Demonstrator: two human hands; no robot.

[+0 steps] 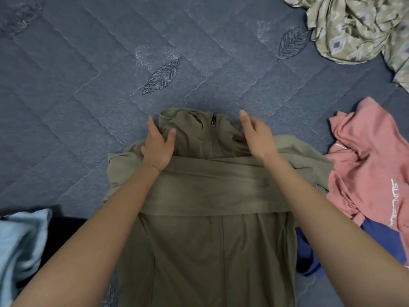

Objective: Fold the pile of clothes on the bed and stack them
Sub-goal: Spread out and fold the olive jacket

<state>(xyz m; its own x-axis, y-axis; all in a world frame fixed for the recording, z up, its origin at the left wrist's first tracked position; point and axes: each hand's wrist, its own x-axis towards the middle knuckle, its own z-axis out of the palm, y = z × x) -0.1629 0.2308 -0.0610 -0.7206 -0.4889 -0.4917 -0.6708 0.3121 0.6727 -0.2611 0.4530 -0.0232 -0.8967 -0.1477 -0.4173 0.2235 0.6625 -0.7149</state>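
Jacket [205,251] flat on bed [88,85], mid-frame, front up, sleeve folded across chest. Left hand [158,145] spread, resting on collar's left side. Right hand [254,136] at collar's right, fingers straight and together, pinching nothing. Pink shirt [365,162] just right of jacket.

Olive-green zip-front jacket [205,191] runs off the bottom edge, hem unseen. Right hand [254,136] hides its own fingertips at the collar, grip unclear. Pink T-shirt [365,165] clipped at the right edge, white lettering too blurred to read; dark blue garment [309,253] mostly buried beneath.
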